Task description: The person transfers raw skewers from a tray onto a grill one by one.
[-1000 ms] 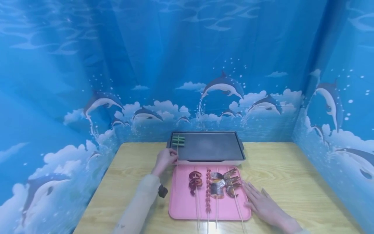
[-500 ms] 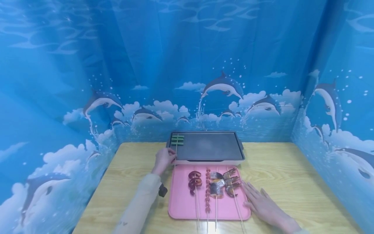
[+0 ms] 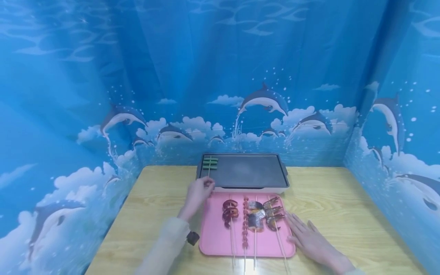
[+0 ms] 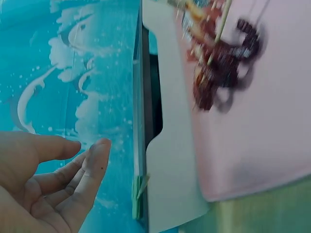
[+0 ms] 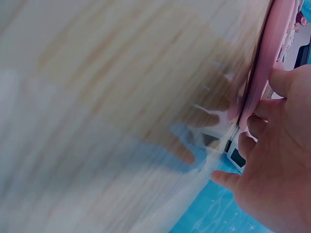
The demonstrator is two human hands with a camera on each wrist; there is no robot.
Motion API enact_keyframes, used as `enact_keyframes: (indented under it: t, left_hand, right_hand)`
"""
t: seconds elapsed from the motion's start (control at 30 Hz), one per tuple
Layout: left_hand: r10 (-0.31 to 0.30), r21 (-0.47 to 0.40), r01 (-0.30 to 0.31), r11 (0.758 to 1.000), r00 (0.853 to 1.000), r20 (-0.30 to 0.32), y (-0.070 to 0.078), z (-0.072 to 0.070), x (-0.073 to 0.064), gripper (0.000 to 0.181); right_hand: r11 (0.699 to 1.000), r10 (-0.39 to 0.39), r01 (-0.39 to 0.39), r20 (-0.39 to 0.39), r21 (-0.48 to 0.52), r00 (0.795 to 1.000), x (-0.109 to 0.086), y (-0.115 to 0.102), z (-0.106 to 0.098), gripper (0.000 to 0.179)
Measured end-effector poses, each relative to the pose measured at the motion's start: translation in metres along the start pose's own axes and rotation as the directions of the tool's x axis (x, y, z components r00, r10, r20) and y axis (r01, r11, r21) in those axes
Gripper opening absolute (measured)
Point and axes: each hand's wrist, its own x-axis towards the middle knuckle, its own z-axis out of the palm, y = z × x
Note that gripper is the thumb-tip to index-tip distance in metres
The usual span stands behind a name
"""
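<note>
A skewer of green vegetable pieces [image 3: 210,163] lies at the left end of the dark griddle plate [image 3: 247,170]. My left hand [image 3: 199,193] is just over the griddle's front left edge, at the lower end of that skewer's stick. In the left wrist view, the thumb and fingers of this hand [image 4: 63,179] stand apart with nothing between them. My right hand [image 3: 314,242] rests with fingers extended at the right rim of the pink tray [image 3: 213,242]. In the right wrist view, its thumb and fingers [image 5: 265,114] are against the tray's side.
On the tray lie an octopus-like skewer [image 3: 230,214], a skewer of small reddish pieces [image 3: 245,225], a fish-piece skewer [image 3: 255,221] and a shrimp skewer [image 3: 273,214]. Their sticks overhang the front rim. The wooden table [image 3: 330,191] ends at a blue dolphin curtain [image 3: 213,76].
My left hand has let go of the green vegetable skewer's stick and shifted slightly right. The skewer lies on the griddle's left end. My right hand has stayed at the tray.
</note>
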Motion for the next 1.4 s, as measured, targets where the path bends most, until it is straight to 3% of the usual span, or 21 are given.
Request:
enact_keyframes:
  t: [0.27,0.5,0.73,0.87,0.93,1.17,1.4]
  left_hand:
    - [-0.026,-0.081,0.032,0.996,0.997,0.076,-0.007,0.024,-0.043,0.017]
    - [-0.039,-0.152,0.066,0.986,0.984,0.175,-0.022,0.041,-0.071,0.012]
    - [-0.075,-0.311,0.168,0.935,0.954,0.291,-0.032,0.058,-0.094,0.010]
    - [-0.082,-0.364,0.212,0.907,0.936,0.341,-0.031,0.066,-0.103,0.015]
    - [-0.082,-0.366,0.219,0.905,0.931,0.355,-0.030,0.071,-0.107,0.017]
    - [-0.053,-0.354,0.177,0.918,0.942,0.333,-0.023,0.076,-0.115,0.016]
    - [-0.081,-0.385,0.206,0.900,0.946,0.315,-0.019,0.074,-0.116,0.015]
  right_hand:
    - [1.000,-0.016,0.015,-0.010,-0.024,1.000,0.000,0.002,0.002,0.061]
    - [0.999,-0.018,0.018,-0.009,-0.030,1.000,0.000,0.003,0.003,0.061]
    - [1.000,-0.009,0.009,-0.007,-0.017,1.000,0.000,0.003,0.004,0.061]
    - [1.000,-0.012,0.012,-0.015,-0.026,1.000,-0.001,0.004,0.005,0.061]
    - [1.000,-0.018,0.017,-0.022,-0.024,1.000,-0.001,0.005,0.005,0.061]
    - [1.000,-0.013,0.013,-0.024,-0.005,1.000,-0.002,0.003,0.004,0.060]
    - [1.000,-0.007,0.007,-0.007,-0.013,1.000,-0.001,0.003,0.004,0.060]
